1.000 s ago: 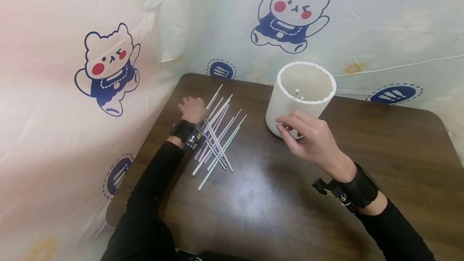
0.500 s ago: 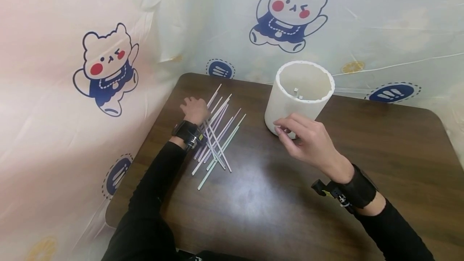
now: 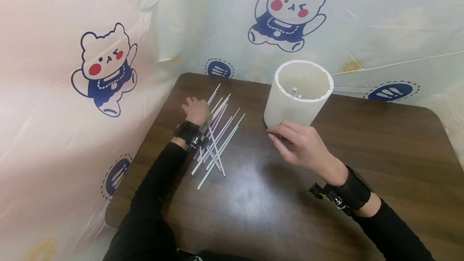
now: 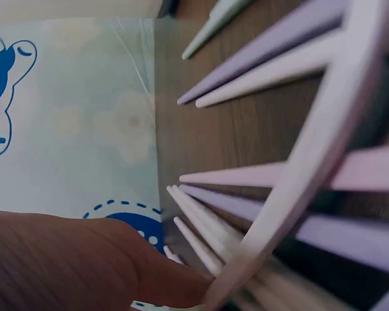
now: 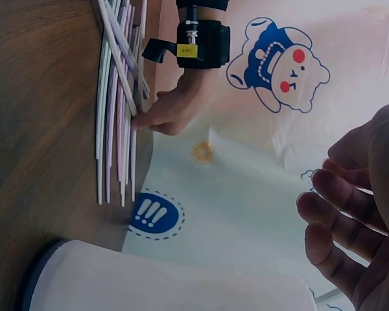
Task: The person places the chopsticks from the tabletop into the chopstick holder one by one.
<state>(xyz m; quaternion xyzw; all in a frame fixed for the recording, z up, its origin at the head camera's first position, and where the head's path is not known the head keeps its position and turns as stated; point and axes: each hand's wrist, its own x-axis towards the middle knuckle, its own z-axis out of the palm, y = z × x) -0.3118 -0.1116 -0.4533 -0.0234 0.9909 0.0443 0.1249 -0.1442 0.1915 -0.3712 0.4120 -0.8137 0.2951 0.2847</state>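
Several thin pastel sticks (image 3: pixel 204 181), white, purple, pink and green, lie in a loose pile on the left of the table. At the pile's left edge my left hand (image 3: pixel 197 111) pinches a pinkish-white stick (image 4: pixel 311 136), which slants across the others; the thumb (image 4: pixel 162 278) lies against its end. Whether more than one stick is held is hidden. My right hand (image 3: pixel 301 142) hovers in front of a white round bin (image 3: pixel 290 110), its fingers loosely bent. The right wrist view shows nothing between those fingers.
Inside the bin, small pale square pieces (image 3: pixel 295 89) show near the inner wall. The brown table (image 3: pixel 275 216) meets a printed cloth backdrop (image 3: pixel 217 19) along its left and far sides. The bin stands near the far edge.
The slanting sticks at my left hand have shifted, their near ends swinging slightly left and toward me. My right hand has moved a little left and down, away from the bin's front.
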